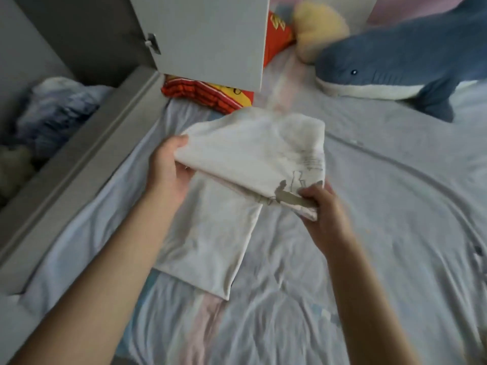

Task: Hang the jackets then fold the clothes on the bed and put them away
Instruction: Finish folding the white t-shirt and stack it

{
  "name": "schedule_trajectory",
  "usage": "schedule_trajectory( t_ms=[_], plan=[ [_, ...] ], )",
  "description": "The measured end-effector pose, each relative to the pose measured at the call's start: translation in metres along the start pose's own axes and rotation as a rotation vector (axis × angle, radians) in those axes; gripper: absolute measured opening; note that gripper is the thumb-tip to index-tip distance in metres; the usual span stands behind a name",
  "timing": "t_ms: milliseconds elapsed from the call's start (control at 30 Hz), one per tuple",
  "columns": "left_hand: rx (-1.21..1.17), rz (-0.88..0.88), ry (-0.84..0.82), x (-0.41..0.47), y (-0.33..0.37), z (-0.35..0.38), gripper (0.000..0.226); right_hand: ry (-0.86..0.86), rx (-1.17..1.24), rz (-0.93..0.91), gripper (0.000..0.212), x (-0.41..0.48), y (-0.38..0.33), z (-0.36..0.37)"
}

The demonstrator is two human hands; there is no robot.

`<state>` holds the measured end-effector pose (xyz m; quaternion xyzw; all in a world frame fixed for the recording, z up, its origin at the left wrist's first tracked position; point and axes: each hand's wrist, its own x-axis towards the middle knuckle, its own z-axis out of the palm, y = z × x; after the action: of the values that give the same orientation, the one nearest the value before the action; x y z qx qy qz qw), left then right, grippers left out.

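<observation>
A white T-shirt (pixel 245 159) with a grey print lies lengthwise on the bed (pixel 395 206), its far half lifted and doubled back over the near half. My left hand (pixel 168 169) grips the raised fold at its left edge, thumb on top. My right hand (pixel 320 206) pinches the right edge near the print. The near half of the shirt rests flat on the sheet between my forearms.
An open grey cupboard door (pixel 208 38) hangs over the bed's far left. A red and yellow pillow (pixel 210 96) lies under it. A blue plush shark (pixel 395 64) and a yellow plush toy (pixel 319 27) sit at the far right. Bundled blue fabric (pixel 55 109) lies left of the bed frame.
</observation>
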<state>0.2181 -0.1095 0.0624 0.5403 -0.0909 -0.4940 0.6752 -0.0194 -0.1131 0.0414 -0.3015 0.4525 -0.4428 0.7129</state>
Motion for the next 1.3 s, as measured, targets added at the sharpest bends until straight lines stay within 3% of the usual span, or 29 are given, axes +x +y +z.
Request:
schedule_trajectory(
  t_ms=[133, 200, 300, 367, 500, 700, 767, 833, 1000, 1167, 1233, 1300],
  plan=[
    [0.031, 0.054, 0.434, 0.031, -0.043, -0.087, 0.029, 0.017, -0.206, 0.150, 0.016, 0.011, 0.098, 0.026],
    [0.131, -0.108, 0.610, 0.033, -0.074, -0.125, 0.035, 0.042, -0.286, 0.333, 0.020, 0.012, 0.160, 0.024],
    [0.050, -0.389, 0.510, 0.035, -0.119, -0.169, 0.035, 0.075, -0.391, 0.494, 0.021, 0.005, 0.238, 0.011],
    [-0.016, -0.413, 0.444, 0.042, -0.134, -0.187, 0.036, 0.109, -0.461, 0.495, 0.024, 0.004, 0.257, 0.004],
    [0.098, -0.318, 0.505, 0.048, -0.142, -0.209, 0.042, 0.094, -0.459, 0.510, 0.013, 0.007, 0.251, 0.004],
    [0.383, 0.015, 0.716, 0.043, -0.137, -0.213, 0.038, 0.036, -0.396, 0.510, 0.015, -0.008, 0.244, 0.011],
    [0.358, -0.017, 0.722, 0.038, -0.144, -0.223, 0.049, 0.053, -0.421, 0.534, 0.011, -0.013, 0.254, 0.011],
    [0.309, -0.051, 0.720, 0.043, -0.161, -0.247, 0.063, 0.038, -0.477, 0.525, 0.020, -0.014, 0.262, 0.012],
    [0.276, -0.052, 0.727, 0.042, -0.158, -0.246, 0.038, -0.101, -0.518, 0.488, 0.031, -0.016, 0.269, 0.006],
    [0.263, -0.114, 0.785, 0.028, -0.173, -0.252, 0.035, -0.156, -0.800, 0.396, 0.054, -0.032, 0.276, 0.000],
    [0.260, -0.123, 0.800, 0.030, -0.176, -0.256, 0.043, -0.062, -0.693, 0.372, 0.043, -0.023, 0.267, 0.001],
    [0.236, -0.115, 0.810, 0.032, -0.178, -0.259, 0.055, 0.079, -0.630, 0.333, 0.017, -0.003, 0.252, 0.001]
  ],
)
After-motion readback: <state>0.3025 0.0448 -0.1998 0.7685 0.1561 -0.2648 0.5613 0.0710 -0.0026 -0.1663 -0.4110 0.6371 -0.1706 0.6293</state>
